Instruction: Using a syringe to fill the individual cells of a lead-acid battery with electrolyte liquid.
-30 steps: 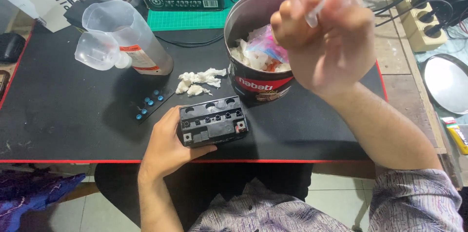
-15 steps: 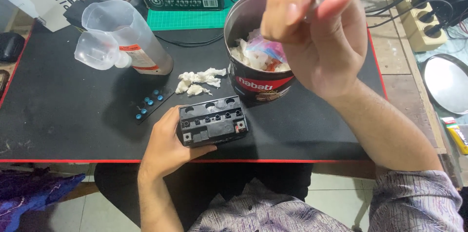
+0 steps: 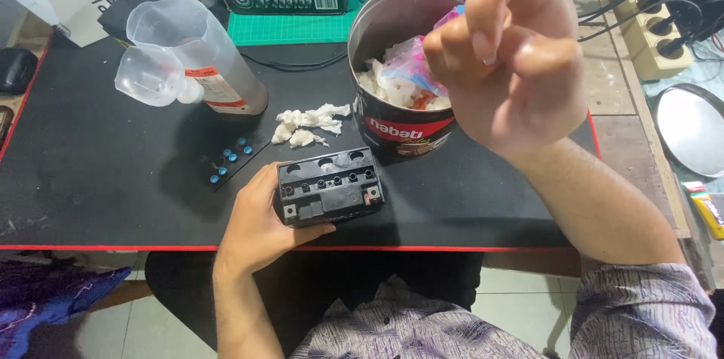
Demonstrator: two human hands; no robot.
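Nearest the person, at the front edge of the black, red-trimmed worktop [image 3: 90,185], the left hand [image 3: 253,223] wraps around the left side of a small black box-shaped battery [image 3: 329,187], its grip closed on the casing with the row of top ports facing up. Steadying it this way looks sensible: the battery should stay level and pressed flat to the worktop so nothing spills from the ports. Just behind it lie a black strip of small blue caps [image 3: 230,157] and a few scraps of white tissue [image 3: 309,124]. Farther back stands a round metal tin [image 3: 400,129] stuffed with tissue and plastic wrappers. The right hand [image 3: 509,65] is raised above the tin, fingertips pinched together; whether they hold anything small cannot be told. Far left, a clear plastic bottle [image 3: 204,65] lies on its side, a clear cup beside its mouth.
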